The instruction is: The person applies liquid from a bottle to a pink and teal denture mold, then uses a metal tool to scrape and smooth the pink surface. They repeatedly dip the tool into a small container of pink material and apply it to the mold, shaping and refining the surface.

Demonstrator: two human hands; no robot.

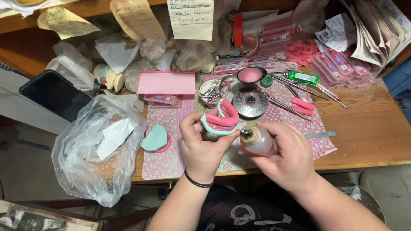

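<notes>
— How are your arms lying?

— Both my forearms are coming up from the near edge and angling in toward each other, so my hands are meeting near the middle.

— And your left hand (201,143)?

— It is cupping upward, wrist bent back, thumb and fingers curling round to pinch at the far side. A dark band is circling that wrist.

— Your right hand (286,155)?

— It is lying back-up, fingers wrapping leftward in a closed grip, thumb pressing along the far side.
</notes>
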